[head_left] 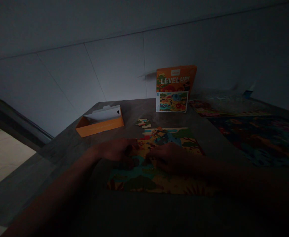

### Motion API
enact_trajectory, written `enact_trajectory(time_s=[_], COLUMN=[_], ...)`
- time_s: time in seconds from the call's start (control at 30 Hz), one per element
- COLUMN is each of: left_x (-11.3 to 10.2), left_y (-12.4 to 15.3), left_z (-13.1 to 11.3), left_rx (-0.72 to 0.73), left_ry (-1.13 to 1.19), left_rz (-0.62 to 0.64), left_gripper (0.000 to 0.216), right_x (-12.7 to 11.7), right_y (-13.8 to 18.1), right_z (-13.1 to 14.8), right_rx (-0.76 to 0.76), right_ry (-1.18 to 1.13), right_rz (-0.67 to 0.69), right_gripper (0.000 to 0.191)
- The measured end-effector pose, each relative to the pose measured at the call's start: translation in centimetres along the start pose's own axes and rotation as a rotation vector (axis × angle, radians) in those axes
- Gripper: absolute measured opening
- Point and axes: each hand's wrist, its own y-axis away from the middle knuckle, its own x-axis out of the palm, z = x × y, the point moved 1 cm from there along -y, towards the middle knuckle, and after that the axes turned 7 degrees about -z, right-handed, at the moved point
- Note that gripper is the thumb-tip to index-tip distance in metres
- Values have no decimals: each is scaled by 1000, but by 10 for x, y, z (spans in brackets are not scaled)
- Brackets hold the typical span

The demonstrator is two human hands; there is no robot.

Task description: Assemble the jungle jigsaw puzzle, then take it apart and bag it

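A partly assembled jigsaw puzzle [144, 182] with a colourful animal scene lies on the grey table in front of me. My left hand [117, 149] rests over its left part, index finger and thumb apart and touching the picture. From the right, my right hand [168, 157] reaches over the middle, its fingers curled and fingertips low at the surface. Whatever lies between those fingertips is too dark to make out. Several loose puzzle pieces [160, 134] are heaped on the puzzle's upper part. More loose pieces [144, 122] lie just beyond its top edge.
An open orange box tray [102, 126] sits at the back left. An orange "LEVEL UP!" box [176, 79] stands upright with a picture card [172, 102] before it. Another dark puzzle [263, 138] and clear plastic wrapping [223, 95] lie on the right.
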Motion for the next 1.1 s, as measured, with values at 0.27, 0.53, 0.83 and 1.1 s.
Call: enact_trajectory(time_s=[0.27,0.53,0.83,1.1], left_x=[0,-2,-4,-3], left_y=[0,0,0,0], left_z=[1,4,-1,0], left_rx=[-20,69,11,25], left_ry=[-38,-139,-113,-114], left_rz=[-47,-133,-72,-74], left_gripper=[59,39,36,30], right_x=[0,2,-5,0], right_y=[0,1,-2,-1], right_z=[-2,-3,7,-1], right_rx=[-5,5,161,21], right_ry=[-15,-21,50,-11], right_rz=[-20,-18,44,-7], right_gripper=[34,34,48,32])
